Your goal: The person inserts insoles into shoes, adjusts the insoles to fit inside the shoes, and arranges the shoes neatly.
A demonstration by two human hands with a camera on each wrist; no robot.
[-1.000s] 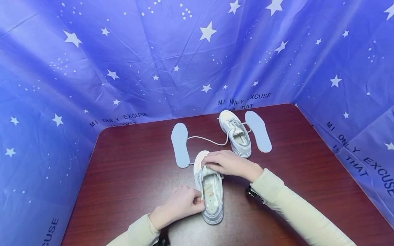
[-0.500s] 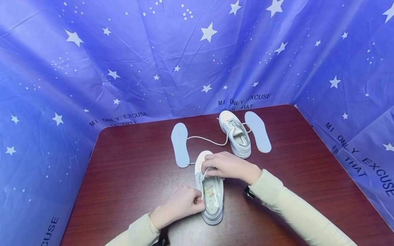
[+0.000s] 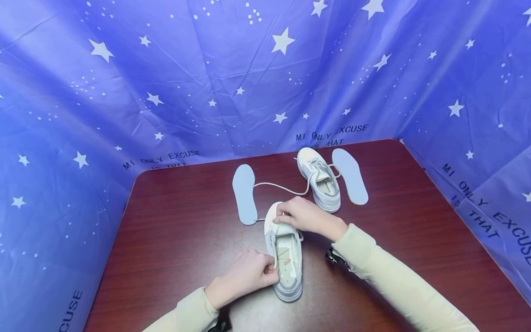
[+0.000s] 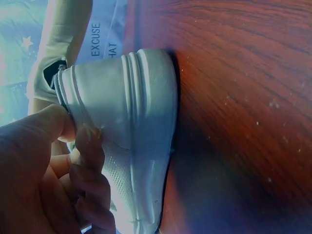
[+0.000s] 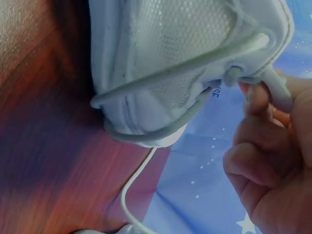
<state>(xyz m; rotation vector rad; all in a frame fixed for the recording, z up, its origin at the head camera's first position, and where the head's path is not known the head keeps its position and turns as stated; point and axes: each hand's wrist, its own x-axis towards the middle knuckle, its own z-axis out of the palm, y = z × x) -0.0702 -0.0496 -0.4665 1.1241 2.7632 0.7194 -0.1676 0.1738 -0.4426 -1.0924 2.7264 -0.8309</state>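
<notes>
A white sneaker (image 3: pixel 289 289) stands on the table in front of the person, toe pointing away, its inside bare to view. My left hand (image 3: pixel 244 275) pinches the left edge of its opening between thumb and fingers. In the left wrist view that grip shows on the sneaker's collar (image 4: pixel 92 90). Over the laces, my right hand (image 3: pixel 309 214) has its fingers curled at the sneaker's tongue (image 3: pixel 284 229) and pinches it. In the right wrist view a shoelace (image 5: pixel 180 68) crosses the sneaker's side, and the fingertips are partly hidden behind the white tongue edge.
A second white sneaker (image 3: pixel 327 201) stands farther back, its loose lace (image 3: pixel 282 187) trailing left. One pale blue insole (image 3: pixel 244 196) lies left of the shoes, another insole (image 3: pixel 350 177) at the right. Blue starry curtains (image 3: pixel 232 69) surround the brown table (image 3: pixel 178 221).
The right hand has shifted slightly back and up at the tongue, with its fingers drawn together. The left hand keeps its grip on the sneaker's edge.
</notes>
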